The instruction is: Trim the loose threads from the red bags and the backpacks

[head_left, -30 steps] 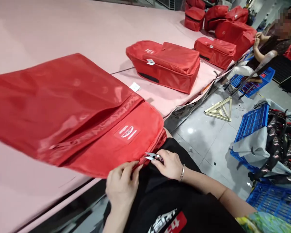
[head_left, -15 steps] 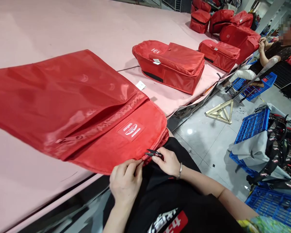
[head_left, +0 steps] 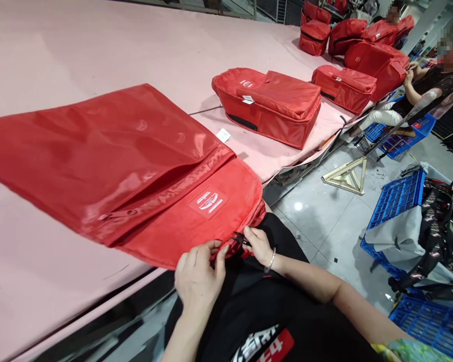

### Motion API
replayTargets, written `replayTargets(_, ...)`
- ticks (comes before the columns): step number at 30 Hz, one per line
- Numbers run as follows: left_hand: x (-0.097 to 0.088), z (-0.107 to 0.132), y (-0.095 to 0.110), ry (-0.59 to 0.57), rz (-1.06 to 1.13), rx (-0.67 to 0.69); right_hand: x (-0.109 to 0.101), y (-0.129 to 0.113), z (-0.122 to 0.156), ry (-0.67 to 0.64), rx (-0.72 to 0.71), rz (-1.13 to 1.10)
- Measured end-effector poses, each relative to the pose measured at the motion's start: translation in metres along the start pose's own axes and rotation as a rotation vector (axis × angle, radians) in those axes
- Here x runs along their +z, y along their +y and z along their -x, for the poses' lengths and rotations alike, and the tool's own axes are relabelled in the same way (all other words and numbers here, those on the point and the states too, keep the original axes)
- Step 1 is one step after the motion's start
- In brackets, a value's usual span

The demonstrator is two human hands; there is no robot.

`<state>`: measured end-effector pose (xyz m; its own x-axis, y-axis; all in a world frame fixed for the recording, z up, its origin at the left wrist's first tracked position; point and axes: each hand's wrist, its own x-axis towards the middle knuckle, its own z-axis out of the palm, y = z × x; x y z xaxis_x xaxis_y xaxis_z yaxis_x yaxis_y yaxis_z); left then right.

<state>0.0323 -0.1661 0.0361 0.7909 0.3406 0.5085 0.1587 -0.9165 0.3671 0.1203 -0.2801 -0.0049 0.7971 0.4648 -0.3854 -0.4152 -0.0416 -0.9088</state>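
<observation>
A red fabric bag [head_left: 166, 156] lies flat on the pink-covered table, its rounded near end hanging over the edge toward my lap. A long zipper runs across it, and a printed label patch [head_left: 208, 202] sits on the near end. My left hand [head_left: 199, 274] has its fingers curled at the bag's near hem, thumb and forefinger at the seam. In my right hand [head_left: 259, 247] is a small pair of black thread snips [head_left: 241, 239]. Their blades point left, at the hem close to my left fingertips; whether they touch a thread is too small to tell.
A stuffed-out red bag [head_left: 268, 105] stands farther along the pink table [head_left: 98, 45], with several more beyond. At right, a co-worker [head_left: 423, 90] sits handling one. Blue crates [head_left: 394, 201] with black straps and a triangular stand base [head_left: 347, 176] are on the floor.
My left thumb and forefinger have shifted slightly along the hem and loosened a little. The snips have turned and their blades look closer together. The view has tilted slightly.
</observation>
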Motion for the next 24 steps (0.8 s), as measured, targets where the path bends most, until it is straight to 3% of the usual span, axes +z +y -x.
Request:
replayTargets(6,0.001,-0.003,0.003,-0.041,0.010,0.020,0.010,0.010,0.006,-0.119,0.105,-0.369)
replayTargets(11,0.006,-0.006,0.007,-0.087,0.023,-0.014,0.001,0.002,0.011,-0.121,0.161,-0.348)
replayTargets(16,0.008,-0.013,0.007,-0.138,0.092,-0.020,-0.021,-0.014,0.017,-0.047,0.046,-0.061)
replayTargets(20,0.009,-0.021,0.008,-0.155,0.106,0.009,-0.035,-0.038,0.026,-0.098,-0.180,0.407)
replayTargets(24,0.009,-0.027,0.012,-0.204,0.086,-0.011,-0.042,-0.059,0.037,-0.047,-0.312,0.768)
